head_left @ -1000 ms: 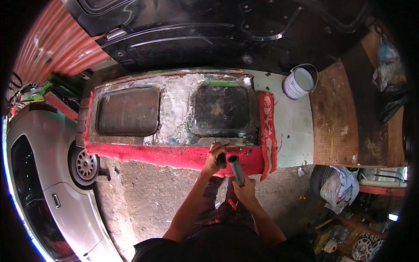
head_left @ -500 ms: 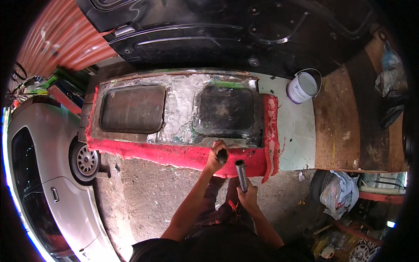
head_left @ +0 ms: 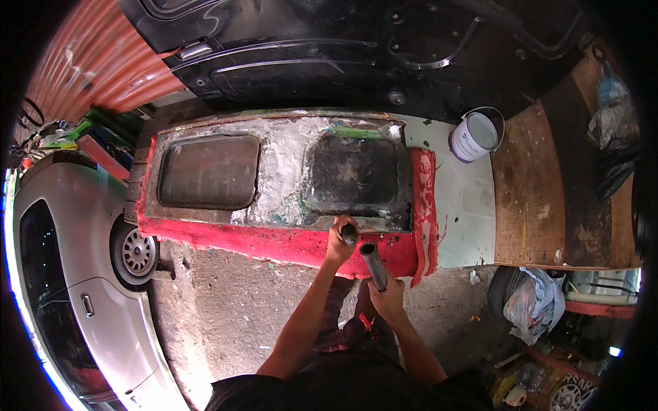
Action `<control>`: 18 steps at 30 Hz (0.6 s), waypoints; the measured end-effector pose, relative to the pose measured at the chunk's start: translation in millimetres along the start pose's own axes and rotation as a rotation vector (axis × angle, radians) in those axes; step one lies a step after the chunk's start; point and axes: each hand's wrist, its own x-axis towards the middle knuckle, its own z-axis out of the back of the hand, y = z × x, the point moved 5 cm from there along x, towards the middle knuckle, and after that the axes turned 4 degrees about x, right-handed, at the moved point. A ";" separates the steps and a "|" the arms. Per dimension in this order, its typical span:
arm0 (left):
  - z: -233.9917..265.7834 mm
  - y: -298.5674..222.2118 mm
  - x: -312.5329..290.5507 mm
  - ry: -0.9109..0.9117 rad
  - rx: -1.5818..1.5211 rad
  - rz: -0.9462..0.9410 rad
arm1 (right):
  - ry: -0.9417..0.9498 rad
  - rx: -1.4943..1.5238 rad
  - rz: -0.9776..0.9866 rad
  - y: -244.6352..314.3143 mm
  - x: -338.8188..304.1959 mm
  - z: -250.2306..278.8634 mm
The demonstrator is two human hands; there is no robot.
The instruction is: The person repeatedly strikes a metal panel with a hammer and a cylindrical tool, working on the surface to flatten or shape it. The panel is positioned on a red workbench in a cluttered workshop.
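Closed around a short dark tube-like piece [head_left: 350,235], my left hand [head_left: 338,248] is held over the front edge of the bench. The end of that piece faces up; its kind is hard to make out. Gripped by its lower part in my right hand [head_left: 388,299] is a grey metal pipe [head_left: 374,266], its open end upward and tilted left. The pipe's mouth is close to the dark piece, with a small gap between them. Beyond both hands lies a worn panel [head_left: 282,161] with two dark recesses and whitish patches.
A red cloth [head_left: 274,245] lies under the panel. To the right stands a white paint bucket [head_left: 474,139] on a pale board [head_left: 466,205]. A black vehicle panel [head_left: 295,61] spans the back. A silver car [head_left: 103,253] is at the left, stuffed plastic bags [head_left: 534,305] at the right.
The pipe in my right hand has moved left and slightly away from me, nearer the dark piece. That piece has tipped a little, so more of its end shows.
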 end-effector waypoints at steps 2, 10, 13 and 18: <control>-2.1 0.3 0.4 -0.009 0.025 0.000 | -0.053 0.021 0.108 9.7 1.4 2.7; 4.7 13.7 13.3 -0.030 -0.084 0.008 | -0.146 -0.111 0.003 -72.2 8.7 -17.2; 6.4 2.5 -1.0 0.041 0.107 -0.084 | -0.158 0.051 -0.105 -56.3 -7.4 8.5; -6.4 -7.4 -27.1 0.068 0.137 -0.205 | -0.163 -0.078 -0.220 -68.2 -23.7 17.0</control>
